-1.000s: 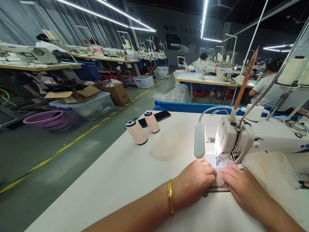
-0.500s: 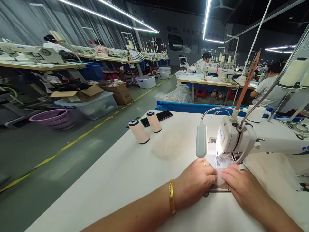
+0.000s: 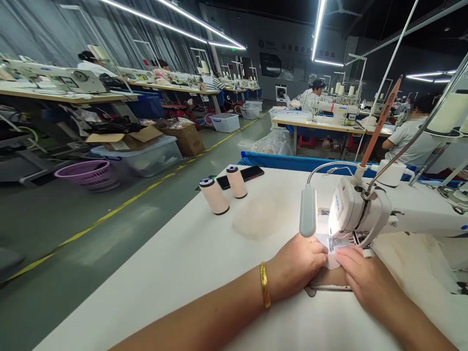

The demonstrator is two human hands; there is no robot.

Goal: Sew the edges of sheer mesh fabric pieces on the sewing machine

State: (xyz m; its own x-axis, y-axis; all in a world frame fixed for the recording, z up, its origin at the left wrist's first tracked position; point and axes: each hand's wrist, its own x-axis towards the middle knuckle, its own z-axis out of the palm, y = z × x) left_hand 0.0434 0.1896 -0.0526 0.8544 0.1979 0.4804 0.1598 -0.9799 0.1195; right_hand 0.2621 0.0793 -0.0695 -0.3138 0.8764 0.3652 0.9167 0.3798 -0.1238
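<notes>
A white sewing machine (image 3: 341, 207) stands at the right, its lamp lighting the needle area. Under the presser foot lies a small white piece of fabric (image 3: 332, 262), its near edge rounded. My left hand (image 3: 302, 263), with a ring and a gold bracelet, grips the fabric's left side with curled fingers. On the right side, my right hand (image 3: 360, 268) pinches it close to the needle, fingers together. The fingertips of both hands nearly meet in front of the foot. Some of the fabric is hidden by the fingers and machine head.
Two thread cones (image 3: 214, 196) and a phone (image 3: 243, 177) sit on the white table (image 3: 175, 282) at the far left. A grey lamp (image 3: 308, 212) hangs beside the machine head. Pale sheer cloth (image 3: 413, 258) lies at right. Co-workers sit at other machines beyond.
Both hands and the fabric have moved slightly away from me toward the needle, baring more of the brown plate in front. The whole view has shifted slightly.
</notes>
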